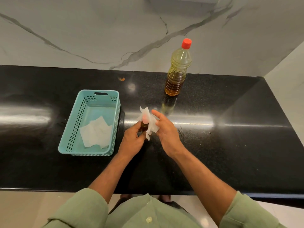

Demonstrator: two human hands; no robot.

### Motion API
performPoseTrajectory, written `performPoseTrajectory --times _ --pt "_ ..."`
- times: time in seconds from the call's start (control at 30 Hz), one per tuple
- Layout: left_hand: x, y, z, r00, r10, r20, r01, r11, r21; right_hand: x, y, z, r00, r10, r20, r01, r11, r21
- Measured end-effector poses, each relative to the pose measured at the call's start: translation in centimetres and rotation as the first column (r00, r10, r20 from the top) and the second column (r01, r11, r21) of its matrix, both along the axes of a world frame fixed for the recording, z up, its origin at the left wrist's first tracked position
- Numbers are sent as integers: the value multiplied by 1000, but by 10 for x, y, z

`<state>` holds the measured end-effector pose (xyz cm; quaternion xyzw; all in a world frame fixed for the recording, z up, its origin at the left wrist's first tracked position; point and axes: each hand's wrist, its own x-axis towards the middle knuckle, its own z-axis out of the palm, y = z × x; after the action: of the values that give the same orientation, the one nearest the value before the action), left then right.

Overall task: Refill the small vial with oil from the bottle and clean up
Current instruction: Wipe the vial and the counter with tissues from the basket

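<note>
My left hand grips a small dark amber vial over the black counter. A pinkish cap shows at the vial's top. My right hand holds a crumpled white tissue against the vial's right side, with its index finger stretched out. Much of the vial is hidden by the tissue and my fingers. The oil bottle stands upright at the back by the wall, its red cap on, partly full of yellow oil.
A teal plastic basket sits left of my hands with white tissues lying in it. The black counter runs to a marble wall behind and on the right. A small orange speck lies near the back.
</note>
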<state>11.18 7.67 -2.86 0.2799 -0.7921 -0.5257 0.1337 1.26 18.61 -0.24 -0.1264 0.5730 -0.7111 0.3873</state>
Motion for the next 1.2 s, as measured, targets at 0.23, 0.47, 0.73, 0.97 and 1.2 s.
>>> performPoseTrajectory --times 0.23,0.47,0.73,0.97,1.2 --pt "-1 0 26 992 -110 -54 111 994 18 -15 2 25 984 84 -157 -95 993 -64" --pt "-1 -2 45 983 -182 -22 178 976 -127 -23 4 40 949 106 -297 -111 994 0" --pt "-2 3 57 987 -154 46 161 928 -335 -13 9 42 794 -50 -606 58 998 -6" --pt "1 10 59 985 -164 61 175 935 -309 -24 16 46 530 -47 -847 61 998 -17" --pt "-1 16 66 998 -47 -34 49 998 42 -21 14 56 928 -372 -16 366 919 -144"
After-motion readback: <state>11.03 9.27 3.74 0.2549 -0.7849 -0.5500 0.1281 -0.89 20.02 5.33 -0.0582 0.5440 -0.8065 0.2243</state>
